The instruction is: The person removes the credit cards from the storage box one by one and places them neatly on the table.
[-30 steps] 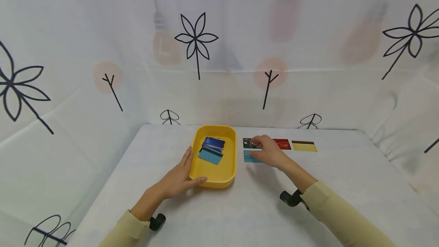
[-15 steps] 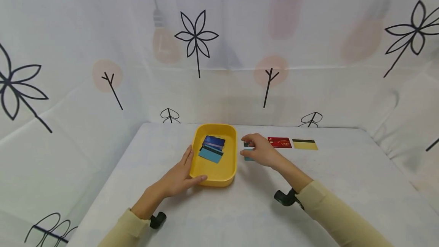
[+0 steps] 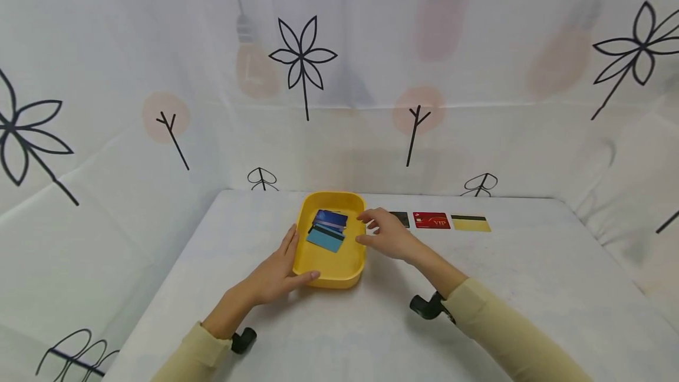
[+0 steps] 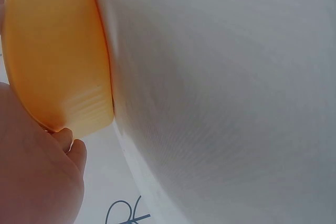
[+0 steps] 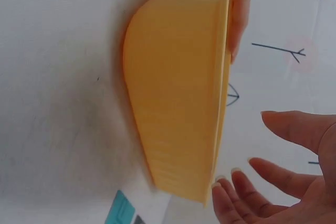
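My left hand (image 3: 273, 276) holds a yellow plastic tray (image 3: 334, 277) by its near-left corner, with the thumb over the near rim and the fingers along the left side. Several overlapping bank cards (image 3: 326, 239) lie in the tray, dark blue at the back and light blue in front. My right hand (image 3: 389, 234) is over the tray's right rim. Its thumb and fingers (image 5: 281, 177) are spread apart with nothing between them in the right wrist view. On the table under that hand lies a teal card (image 5: 121, 209), which it hides from the head view.
Right of the tray a dark card (image 3: 401, 219), a red VIP card (image 3: 432, 220) and a yellow card (image 3: 471, 223) with a black stripe lie in a row. Behind the white table (image 3: 339, 335) hangs a patterned white cloth (image 3: 361, 152).
My right hand has moved left from over the dark and teal cards to the tray's right rim, uncovering the red card fully. The left hand and the tray stay put.
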`<state>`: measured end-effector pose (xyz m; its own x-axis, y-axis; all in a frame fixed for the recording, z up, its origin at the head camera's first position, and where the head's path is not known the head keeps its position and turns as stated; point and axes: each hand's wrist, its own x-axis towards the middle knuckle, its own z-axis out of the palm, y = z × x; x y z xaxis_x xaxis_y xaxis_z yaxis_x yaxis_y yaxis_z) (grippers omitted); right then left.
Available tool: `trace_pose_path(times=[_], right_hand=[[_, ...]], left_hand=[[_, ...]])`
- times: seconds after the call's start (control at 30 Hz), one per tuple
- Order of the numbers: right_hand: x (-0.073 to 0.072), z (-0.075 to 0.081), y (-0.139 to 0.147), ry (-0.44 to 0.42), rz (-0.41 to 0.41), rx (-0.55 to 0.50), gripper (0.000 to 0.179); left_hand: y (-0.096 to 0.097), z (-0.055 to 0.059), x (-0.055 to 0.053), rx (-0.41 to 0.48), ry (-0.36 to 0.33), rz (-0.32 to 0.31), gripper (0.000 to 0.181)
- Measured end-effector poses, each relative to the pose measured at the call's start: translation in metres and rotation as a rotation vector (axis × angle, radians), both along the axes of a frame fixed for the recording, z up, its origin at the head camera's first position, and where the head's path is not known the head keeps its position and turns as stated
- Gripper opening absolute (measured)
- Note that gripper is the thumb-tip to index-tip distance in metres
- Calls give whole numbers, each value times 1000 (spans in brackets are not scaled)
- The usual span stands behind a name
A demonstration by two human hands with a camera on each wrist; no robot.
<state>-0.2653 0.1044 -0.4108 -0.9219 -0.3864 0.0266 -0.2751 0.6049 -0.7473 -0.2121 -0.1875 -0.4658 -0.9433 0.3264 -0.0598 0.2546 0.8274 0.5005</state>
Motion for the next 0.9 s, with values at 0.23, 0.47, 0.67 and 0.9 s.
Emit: trace_pose_path(times=[0.23, 0.47, 0.67, 0.9], right_hand=[[-1, -3, -18, 5, 62, -4, 43], [1, -5, -35, -20, 117, -29, 47], [2, -8, -51, -43, 117, -35, 54], [1, -16, -66, -59, 76, 13, 58]], left_hand=[[-2, -1, -2, 1, -5, -4, 116], [-3, -1, -3, 19, -1, -12, 116], [-3, -2, -2, 20, 4, -13, 114], [-3, -1, -1, 14, 20, -23, 112]])
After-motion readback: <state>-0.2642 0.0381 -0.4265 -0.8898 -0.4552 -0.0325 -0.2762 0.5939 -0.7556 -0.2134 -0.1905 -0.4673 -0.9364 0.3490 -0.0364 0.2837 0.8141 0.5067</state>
